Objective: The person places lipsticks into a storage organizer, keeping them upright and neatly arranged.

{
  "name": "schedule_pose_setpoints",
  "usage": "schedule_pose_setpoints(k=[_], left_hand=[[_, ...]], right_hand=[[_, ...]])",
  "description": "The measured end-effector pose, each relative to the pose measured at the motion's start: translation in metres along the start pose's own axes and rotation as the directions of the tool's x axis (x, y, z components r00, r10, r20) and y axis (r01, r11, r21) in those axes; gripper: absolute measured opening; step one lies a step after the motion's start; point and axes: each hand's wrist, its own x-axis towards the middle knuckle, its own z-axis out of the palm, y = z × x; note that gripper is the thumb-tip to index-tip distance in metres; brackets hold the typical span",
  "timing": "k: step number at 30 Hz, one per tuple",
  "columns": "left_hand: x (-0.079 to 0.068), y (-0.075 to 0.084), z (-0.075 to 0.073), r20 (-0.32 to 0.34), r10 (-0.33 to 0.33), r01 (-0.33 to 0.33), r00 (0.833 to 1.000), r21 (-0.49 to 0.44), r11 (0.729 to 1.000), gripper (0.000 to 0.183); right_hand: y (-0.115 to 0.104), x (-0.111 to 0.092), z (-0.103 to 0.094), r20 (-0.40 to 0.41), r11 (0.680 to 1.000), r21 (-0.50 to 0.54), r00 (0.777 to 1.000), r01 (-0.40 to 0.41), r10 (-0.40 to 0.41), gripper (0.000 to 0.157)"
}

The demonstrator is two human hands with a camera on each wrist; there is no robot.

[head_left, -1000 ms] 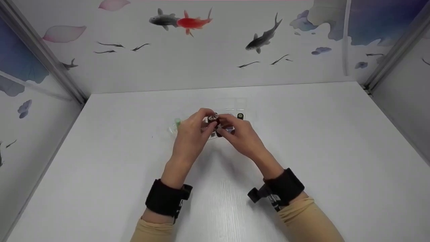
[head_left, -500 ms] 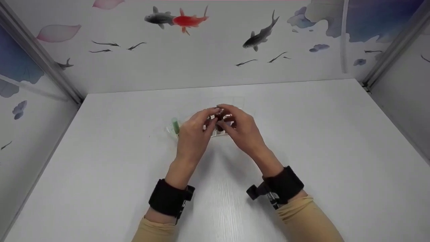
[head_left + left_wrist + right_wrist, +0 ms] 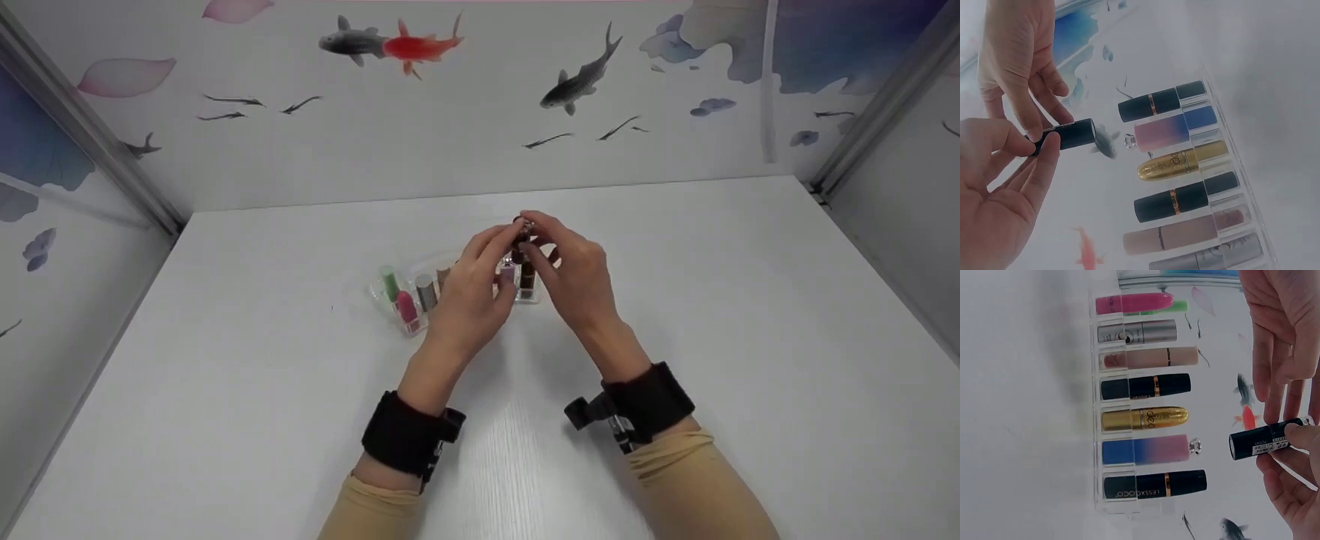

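Observation:
A black lipstick tube [image 3: 1244, 443] with a small printed label is held between my two hands, raised above a clear lipstick rack [image 3: 1096, 489]. My right hand [image 3: 585, 277] pinches it between thumb and fingers. My left hand [image 3: 469, 296] has its fingertips at the tube's far end; in the left wrist view its fingers close around that end [image 3: 1075, 135]. In the rack lie a black lipstick [image 3: 1185, 484], a pink-and-blue one [image 3: 1165, 449], a gold one [image 3: 1168, 418], another black one [image 3: 1174, 385] and a beige one [image 3: 1185, 356].
Further left in the rack are a silver tube [image 3: 426, 291], a bright pink tube [image 3: 406, 306] and a light green tube [image 3: 388, 282]. The white tabletop [image 3: 247, 360] surrounds the rack. A wall [image 3: 480, 142] with painted fish rises behind it.
Both hands have shifted to the right and a little away from me with the black lipstick between them. The tubes at the rack's left now show.

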Motion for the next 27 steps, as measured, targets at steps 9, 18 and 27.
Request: schedule_pose_setpoints(k=[9,18,27], left_hand=[[0.010,-0.006,0.020,0.180,0.047,-0.042,0.983,-0.031,0.999,0.083],[0.012,-0.014,0.030,0.258,0.018,-0.046,0.966,0.101,0.994,0.080],[0.016,-0.017,0.035,0.278,0.006,-0.065,0.961,0.207,0.976,0.075]], right_hand=[[0.019,-0.001,0.002,-0.158,0.999,-0.052,0.987,-0.015,0.007,0.028],[0.034,-0.007,0.011,-0.156,0.997,-0.047,0.986,-0.067,0.059,0.025],[0.041,-0.007,0.013,-0.124,0.996,-0.041,0.989,-0.085,0.079,0.021]])
